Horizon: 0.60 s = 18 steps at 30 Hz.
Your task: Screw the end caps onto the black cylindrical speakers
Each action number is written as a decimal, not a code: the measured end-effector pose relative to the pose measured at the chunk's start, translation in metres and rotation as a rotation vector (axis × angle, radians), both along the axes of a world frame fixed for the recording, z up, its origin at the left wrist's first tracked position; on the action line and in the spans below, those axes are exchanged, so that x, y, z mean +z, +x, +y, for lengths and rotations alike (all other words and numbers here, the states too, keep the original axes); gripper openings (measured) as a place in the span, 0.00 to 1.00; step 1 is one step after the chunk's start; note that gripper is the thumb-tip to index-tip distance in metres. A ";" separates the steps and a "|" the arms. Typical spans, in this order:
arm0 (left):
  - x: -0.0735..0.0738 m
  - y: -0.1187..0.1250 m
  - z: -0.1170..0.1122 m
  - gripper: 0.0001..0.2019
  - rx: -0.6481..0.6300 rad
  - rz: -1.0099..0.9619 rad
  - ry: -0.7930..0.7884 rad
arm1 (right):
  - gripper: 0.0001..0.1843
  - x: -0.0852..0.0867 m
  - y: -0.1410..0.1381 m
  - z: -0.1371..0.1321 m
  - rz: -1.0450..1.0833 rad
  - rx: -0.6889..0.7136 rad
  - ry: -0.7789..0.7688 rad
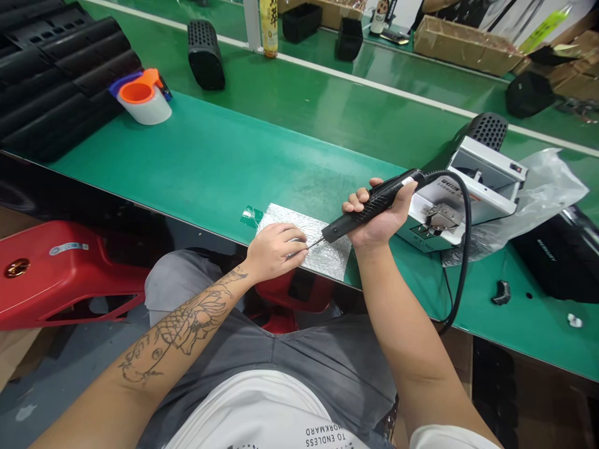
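My right hand point(381, 229) is wrapped round a black electric screwdriver point(384, 201), tilted with its bit pointing down and left. The thin metal bit reaches the fingertips of my left hand point(276, 247). Those fingers are curled together over the left part of a silvery wrapped pad point(330, 257) at the table's front edge. Something dark shows slightly between them, but its kind is hidden. From the screwdriver's rear end a black cable point(467, 249) loops down on the right.
A white screw feeder machine point(491, 202) stands at right, beside clear plastic bags point(543, 187) and a black case point(561, 252). A small black part point(501, 292) lies nearby. Tape rolls point(152, 111) and stacked black housings point(60, 68) are at left, above a red stool point(51, 268).
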<state>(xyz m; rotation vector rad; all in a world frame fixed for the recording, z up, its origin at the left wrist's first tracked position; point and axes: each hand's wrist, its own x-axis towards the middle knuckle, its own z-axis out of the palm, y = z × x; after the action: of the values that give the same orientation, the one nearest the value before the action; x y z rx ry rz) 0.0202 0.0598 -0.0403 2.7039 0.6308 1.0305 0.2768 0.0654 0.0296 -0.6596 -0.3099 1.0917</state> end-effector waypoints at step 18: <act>0.001 0.002 -0.003 0.09 0.033 -0.015 -0.035 | 0.39 0.000 -0.001 0.000 0.007 0.003 0.013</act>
<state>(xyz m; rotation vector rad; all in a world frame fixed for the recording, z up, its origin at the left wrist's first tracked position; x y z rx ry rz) 0.0226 0.0571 -0.0389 2.6620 0.6860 1.0368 0.2760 0.0650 0.0294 -0.6442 -0.3119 1.0933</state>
